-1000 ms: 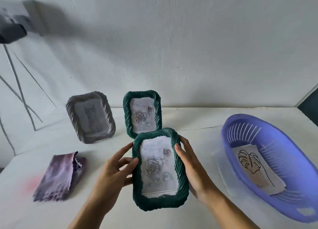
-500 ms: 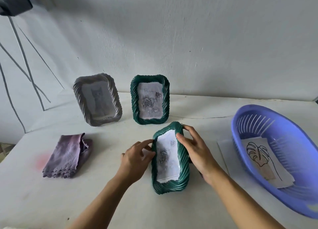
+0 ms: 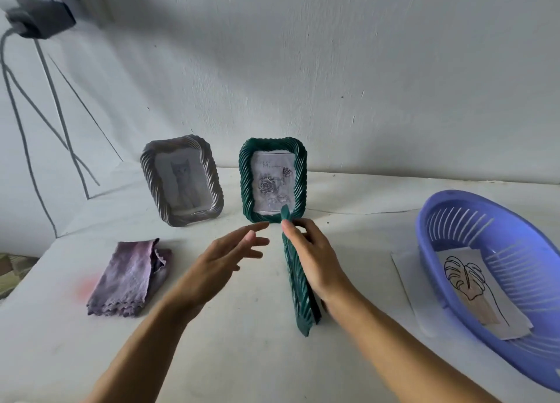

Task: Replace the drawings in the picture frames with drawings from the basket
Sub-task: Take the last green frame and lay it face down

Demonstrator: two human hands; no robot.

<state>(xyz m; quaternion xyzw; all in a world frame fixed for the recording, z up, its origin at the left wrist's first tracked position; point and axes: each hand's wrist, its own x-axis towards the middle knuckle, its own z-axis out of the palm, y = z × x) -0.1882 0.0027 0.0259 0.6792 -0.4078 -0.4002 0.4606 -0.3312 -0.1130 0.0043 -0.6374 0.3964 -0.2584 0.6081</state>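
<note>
While right hand (image 3: 315,260) grips edge-on green frame (image 3: 298,295), left hand (image 3: 224,258) apart

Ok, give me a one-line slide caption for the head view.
Right hand grips a green frame edge-on, left hand open beside it; leaf drawing lies in the blue basket.

A folded purple cloth (image 3: 130,278) lies flat on the white bench (image 3: 242,357), to the left of the left fingers (image 3: 248,239) and well apart from them. A faint pink smudge (image 3: 86,287) marks the bench just beyond the cloth, farther from those fingers. Behind them rises a white wall (image 3: 333,69). High up and to their left, a blurred dark box (image 3: 39,21) tops thin tripod legs (image 3: 60,121).
</note>
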